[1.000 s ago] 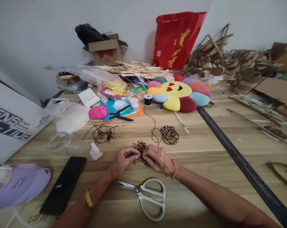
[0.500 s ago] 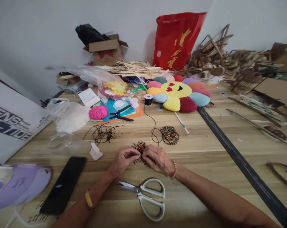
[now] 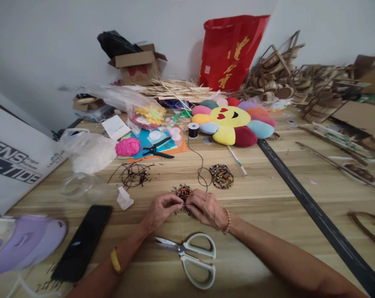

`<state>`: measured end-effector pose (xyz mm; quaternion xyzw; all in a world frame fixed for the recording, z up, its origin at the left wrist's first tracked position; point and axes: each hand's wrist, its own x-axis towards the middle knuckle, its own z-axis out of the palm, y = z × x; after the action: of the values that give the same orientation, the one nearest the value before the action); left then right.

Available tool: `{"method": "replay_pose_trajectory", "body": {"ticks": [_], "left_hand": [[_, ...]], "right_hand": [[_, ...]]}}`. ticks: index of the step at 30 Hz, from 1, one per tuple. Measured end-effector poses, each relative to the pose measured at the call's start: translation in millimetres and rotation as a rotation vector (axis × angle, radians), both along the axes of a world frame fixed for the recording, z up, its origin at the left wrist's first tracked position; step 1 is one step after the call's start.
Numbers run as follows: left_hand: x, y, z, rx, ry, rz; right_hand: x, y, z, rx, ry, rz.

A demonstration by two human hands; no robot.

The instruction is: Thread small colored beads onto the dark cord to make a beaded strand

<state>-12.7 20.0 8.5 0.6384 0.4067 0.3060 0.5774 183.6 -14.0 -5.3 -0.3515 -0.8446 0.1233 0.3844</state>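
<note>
My left hand (image 3: 164, 208) is closed in a pinch, its fingertips over a small pile of multicoloured beads (image 3: 182, 191); what sits between them is too small to make out. Fingertip to fingertip with it, my right hand (image 3: 206, 208) is closed as well. A black cord (image 3: 201, 162) runs from a spool (image 3: 193, 130) down to the right hand, which pinches it; the cord's end is hidden. Just beyond that hand lies a coil of strung beads (image 3: 222, 176). Scissors with white handles (image 3: 187, 252) rest below both hands, blades slightly apart.
Left of my hands are a black phone (image 3: 83, 242), a clear jar (image 3: 80, 187) and cord scraps (image 3: 134, 174). Farther back are black pliers (image 3: 158, 150), pink yarn (image 3: 128, 147) and a flower cushion (image 3: 232, 120). A black strip (image 3: 308, 207) crosses the table at right.
Both hands stay over the bead pile, with only a very slight shift at the fingertips. Nothing else has visibly moved on the table.
</note>
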Motion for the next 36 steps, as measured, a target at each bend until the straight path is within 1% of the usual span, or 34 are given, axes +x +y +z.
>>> {"method": "replay_pose_trajectory", "body": {"ticks": [14, 21, 29, 36], "left_hand": [[-1.6, -0.9, -5.1, -0.003, 0.001, -0.018], [-0.6, -0.8, -5.1, -0.004, -0.004, -0.006], [-0.3, -1.3, -2.7, -0.026, 0.009, -0.019], [-1.0, -0.9, -2.0, -0.001, 0.000, -0.017]], "right_hand": [[-1.2, -0.5, 2.0, 0.000, 0.008, -0.004], [-0.6, -0.1, -0.1, -0.004, 0.006, -0.003], [-0.2, -0.1, 1.9, 0.012, 0.016, 0.000], [-0.9, 0.2, 1.0, 0.008, 0.020, 0.013]]}}
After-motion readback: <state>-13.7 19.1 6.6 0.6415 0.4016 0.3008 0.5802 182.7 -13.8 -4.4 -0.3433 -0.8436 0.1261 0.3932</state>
